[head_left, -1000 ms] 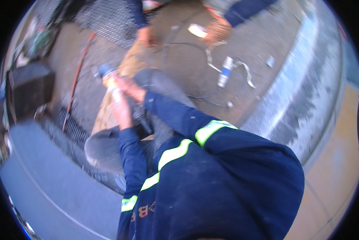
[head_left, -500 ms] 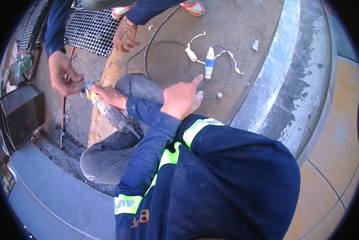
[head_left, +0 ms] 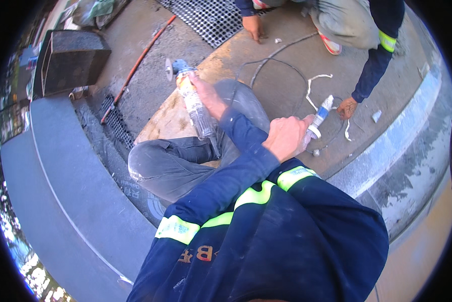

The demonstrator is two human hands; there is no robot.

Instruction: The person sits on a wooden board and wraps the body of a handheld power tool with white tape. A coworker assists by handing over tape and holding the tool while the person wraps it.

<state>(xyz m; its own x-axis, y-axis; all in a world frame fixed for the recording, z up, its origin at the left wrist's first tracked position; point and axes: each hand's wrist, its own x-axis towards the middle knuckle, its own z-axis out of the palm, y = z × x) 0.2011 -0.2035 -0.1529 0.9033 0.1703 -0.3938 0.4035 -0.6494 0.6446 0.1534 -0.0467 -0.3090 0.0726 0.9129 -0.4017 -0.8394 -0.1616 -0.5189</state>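
My forearms cross, the left over the right. My right hand (head_left: 209,95) is closed around the body of an angle grinder (head_left: 199,118). The tool is wrapped in dirty clear film, and its blue head carries a thin disc (head_left: 169,69) at the upper left. Toward the right, my left hand (head_left: 286,137) has its fingers closed at the lower end of a white and blue cable connector (head_left: 323,111). Its fingertips are partly hidden. A co-worker's hand (head_left: 346,107) reaches down just right of the connector. White tape strips (head_left: 311,90) lie beside it.
The co-worker's other hand (head_left: 253,27) rests on the ground. A black cable (head_left: 281,50) loops over the floor. Black perforated mat (head_left: 206,20), an orange rod (head_left: 140,63) and a dark box (head_left: 75,60) are at the upper left. Grey slabs (head_left: 60,191) edge the left side.
The view has turned left. The grinder has been raised and the co-worker's hands have left it, moving right. My left hand has gone from pointing beside the connector to closing at its lower end.
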